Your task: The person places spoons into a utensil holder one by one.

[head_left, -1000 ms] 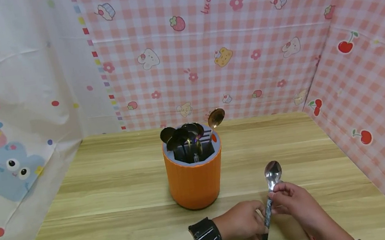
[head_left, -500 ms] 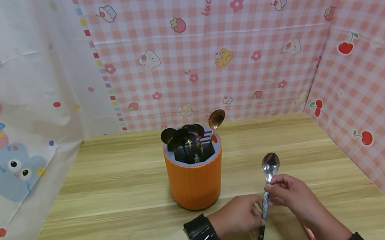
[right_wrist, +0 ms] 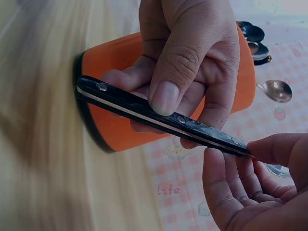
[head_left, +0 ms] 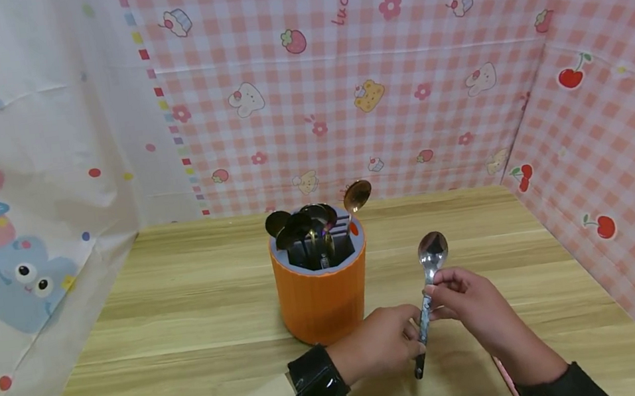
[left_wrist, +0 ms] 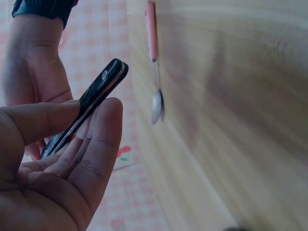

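A metal spoon (head_left: 433, 251) with a dark, riveted, patterned handle (right_wrist: 159, 115) is held tilted above the table, bowl end up and away. My left hand (head_left: 380, 345) pinches the lower part of the handle between thumb and fingers. Higher up, close to the bowl, my right hand (head_left: 476, 304) grips the same spoon between thumb and fingertips. Just behind my left hand stands an orange utensil holder (head_left: 324, 304). Several dark spoons (head_left: 297, 227) stick out of it, along with one gold-coloured spoon (head_left: 358, 195) on its right side.
Another spoon, with a pink handle (left_wrist: 151, 33), lies on the wooden table (head_left: 189, 322); my right forearm mostly covers it in the head view. Pink checked cloth (head_left: 325, 70) hangs behind and to the right, and a white printed cloth (head_left: 47, 160) on the left.
Both hands have moved up and slightly left in the head view, carrying the spoon away from the table's front edge towards the orange holder. The holder has stayed put.
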{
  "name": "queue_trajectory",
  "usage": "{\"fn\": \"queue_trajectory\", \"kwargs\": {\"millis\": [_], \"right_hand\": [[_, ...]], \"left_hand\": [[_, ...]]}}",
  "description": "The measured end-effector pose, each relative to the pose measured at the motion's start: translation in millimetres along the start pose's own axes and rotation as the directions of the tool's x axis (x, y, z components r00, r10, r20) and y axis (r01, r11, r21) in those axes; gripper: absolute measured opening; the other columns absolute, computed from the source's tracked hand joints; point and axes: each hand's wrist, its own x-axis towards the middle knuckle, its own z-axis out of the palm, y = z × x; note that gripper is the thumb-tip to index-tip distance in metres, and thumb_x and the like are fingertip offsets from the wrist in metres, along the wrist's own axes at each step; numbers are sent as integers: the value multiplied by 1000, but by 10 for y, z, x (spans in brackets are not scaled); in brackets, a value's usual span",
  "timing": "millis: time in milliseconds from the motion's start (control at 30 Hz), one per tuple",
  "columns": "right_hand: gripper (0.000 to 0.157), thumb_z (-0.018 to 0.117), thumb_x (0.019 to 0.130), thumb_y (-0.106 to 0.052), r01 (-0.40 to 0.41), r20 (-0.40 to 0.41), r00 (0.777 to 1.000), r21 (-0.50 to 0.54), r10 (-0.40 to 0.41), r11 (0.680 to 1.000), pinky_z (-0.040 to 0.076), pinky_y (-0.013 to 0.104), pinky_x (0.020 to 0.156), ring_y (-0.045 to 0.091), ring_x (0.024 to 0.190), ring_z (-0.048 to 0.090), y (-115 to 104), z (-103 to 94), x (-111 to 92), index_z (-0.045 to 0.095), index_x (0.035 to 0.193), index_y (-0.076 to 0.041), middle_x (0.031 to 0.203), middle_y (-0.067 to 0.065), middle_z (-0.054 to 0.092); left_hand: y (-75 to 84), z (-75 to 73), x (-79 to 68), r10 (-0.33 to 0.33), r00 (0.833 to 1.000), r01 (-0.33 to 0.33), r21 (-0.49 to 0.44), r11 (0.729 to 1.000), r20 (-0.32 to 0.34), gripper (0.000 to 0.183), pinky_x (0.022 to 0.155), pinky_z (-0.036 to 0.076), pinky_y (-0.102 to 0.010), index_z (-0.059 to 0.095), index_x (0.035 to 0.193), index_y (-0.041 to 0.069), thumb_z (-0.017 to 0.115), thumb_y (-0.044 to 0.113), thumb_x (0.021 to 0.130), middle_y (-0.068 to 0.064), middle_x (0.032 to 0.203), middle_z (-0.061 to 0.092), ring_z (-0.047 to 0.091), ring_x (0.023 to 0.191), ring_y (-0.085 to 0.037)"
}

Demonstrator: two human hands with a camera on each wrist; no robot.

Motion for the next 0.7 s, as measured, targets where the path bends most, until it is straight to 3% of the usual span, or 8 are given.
{"fn": "queue_trajectory", "kwargs": {"millis": [400,700], "right_hand": [[35,64,97,-21,24,12,1000,-34,-24,999,58,37,77,26,89,62,-224,94,69,50,115,6,101,16,57],[30,62,98,-18,81,31,996,-47,-80,996,58,38,76,25,87,62,-380,154,106,52,112,6,99,17,57]], "left_hand": [[73,-191,-108,4,999,-4,-2,1000,-35,26,56,50,-24,59,115,13,69,10,91,8,80,66,60,66,-8],[101,-320,-182,88,994,-86,43,995,-65,23,58,49,-22,58,113,11,68,9,92,7,80,66,58,66,-6]]}}
